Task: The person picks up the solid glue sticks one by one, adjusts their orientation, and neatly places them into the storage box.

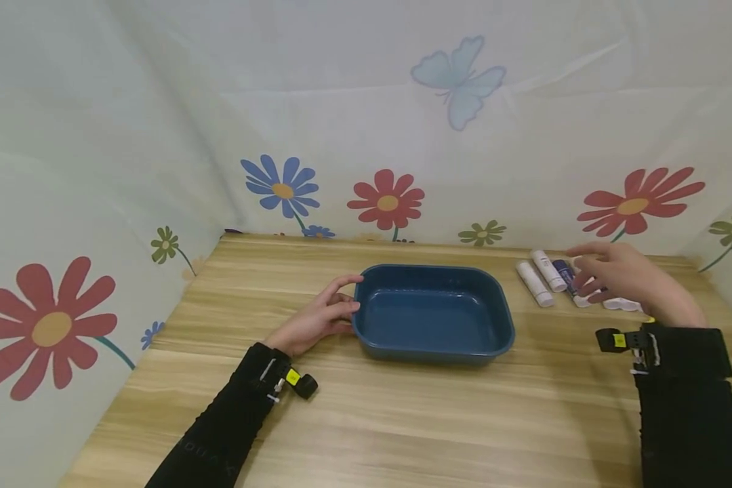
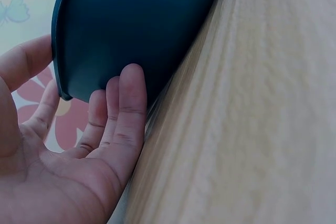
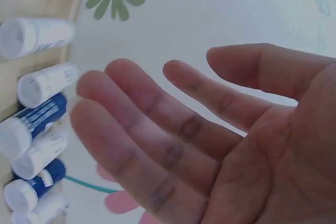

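A dark blue rectangular basin (image 1: 434,322) with rounded corners stands on the wooden table. My left hand (image 1: 317,317) is at its left end, fingertips touching the rim and outer wall. Close up in the left wrist view, the fairly straight fingers (image 2: 131,93) lie against that wall. At the back right, several capped cylinders that look like glue sticks lie side by side, among them a white one (image 1: 534,283) and a dark blue one with a white cap (image 3: 34,121). Over this group hovers my right hand (image 1: 631,278), its fingers loosely bent and holding nothing. It hides part of the group.
The wooden table (image 1: 366,420) runs back to a pale cloth wall (image 1: 341,122) printed with flowers and a butterfly. Wrist cameras sit on both black sleeves (image 1: 686,400). Near the right wrist a small yellow thing (image 1: 649,318) peeks out, mostly hidden.
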Motion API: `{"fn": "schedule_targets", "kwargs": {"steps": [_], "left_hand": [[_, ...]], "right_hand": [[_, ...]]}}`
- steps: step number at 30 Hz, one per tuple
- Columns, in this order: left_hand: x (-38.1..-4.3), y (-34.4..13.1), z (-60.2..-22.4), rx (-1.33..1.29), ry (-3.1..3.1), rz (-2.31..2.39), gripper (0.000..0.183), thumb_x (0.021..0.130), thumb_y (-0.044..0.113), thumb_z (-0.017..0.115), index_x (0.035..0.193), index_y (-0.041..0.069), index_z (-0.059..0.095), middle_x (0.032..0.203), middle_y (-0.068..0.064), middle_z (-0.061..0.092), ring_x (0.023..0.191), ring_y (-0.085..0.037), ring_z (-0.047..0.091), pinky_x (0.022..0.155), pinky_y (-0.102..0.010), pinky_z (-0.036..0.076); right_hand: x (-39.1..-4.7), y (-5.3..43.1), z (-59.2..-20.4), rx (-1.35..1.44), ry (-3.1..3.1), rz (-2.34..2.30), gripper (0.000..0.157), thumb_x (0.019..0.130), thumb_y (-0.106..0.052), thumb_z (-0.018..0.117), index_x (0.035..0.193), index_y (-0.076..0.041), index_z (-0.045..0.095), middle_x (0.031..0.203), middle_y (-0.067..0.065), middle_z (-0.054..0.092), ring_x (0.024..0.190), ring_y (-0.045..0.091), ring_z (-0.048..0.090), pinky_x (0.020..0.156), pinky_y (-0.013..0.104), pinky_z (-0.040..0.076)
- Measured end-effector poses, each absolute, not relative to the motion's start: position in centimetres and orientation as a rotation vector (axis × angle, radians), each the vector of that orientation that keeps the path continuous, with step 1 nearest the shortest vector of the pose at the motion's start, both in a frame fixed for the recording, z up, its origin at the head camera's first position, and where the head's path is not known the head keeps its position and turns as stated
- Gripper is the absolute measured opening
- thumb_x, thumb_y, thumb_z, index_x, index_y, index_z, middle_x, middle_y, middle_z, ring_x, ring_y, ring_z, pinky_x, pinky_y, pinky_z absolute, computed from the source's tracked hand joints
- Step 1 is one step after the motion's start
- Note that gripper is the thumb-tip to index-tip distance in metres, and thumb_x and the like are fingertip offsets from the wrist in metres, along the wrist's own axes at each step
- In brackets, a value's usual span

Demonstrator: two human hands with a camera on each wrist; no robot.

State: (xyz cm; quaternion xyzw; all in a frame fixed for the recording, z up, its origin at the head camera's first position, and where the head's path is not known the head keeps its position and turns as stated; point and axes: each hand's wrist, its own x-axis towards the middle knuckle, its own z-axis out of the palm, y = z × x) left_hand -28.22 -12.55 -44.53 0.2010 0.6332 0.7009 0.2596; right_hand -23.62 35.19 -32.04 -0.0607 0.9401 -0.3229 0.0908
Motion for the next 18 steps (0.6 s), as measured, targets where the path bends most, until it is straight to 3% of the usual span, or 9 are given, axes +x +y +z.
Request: {"fn": "schedule_targets", "kwargs": {"steps": [10,18], "left_hand": [[-27.9,-12.8,-43.9,0.548,1.76,1.888,0.052,0.099,0.017,0.054,0.146,0.024,0.032,0.13,-0.027,0.037,0.109,-0.039,0.053,0.09,-0.044,0.052],[-28.0,-12.6,-44.0,0.559,1.765,1.903,0.051,0.098,0.016,0.055,0.145,0.02,0.035,0.129,-0.018,0.034,0.111,-0.034,0.051,0.09,-0.044,0.052]], "right_hand": [[-24.3,35.0,-33.0,-0.157,2.814,-0.937,0.049,0.105,-0.028,0.036,0.138,0.008,0.036,0.118,0.036,0.052,0.095,0.038,0.06,0.073,0.043,0.058],[-24.9,34.7,-32.9,-0.218,2.816,-0.939,0.048,0.105,-0.027,0.035,0.137,0.009,0.038,0.116,0.036,0.053,0.097,0.042,0.059,0.075,0.048,0.057]]}}
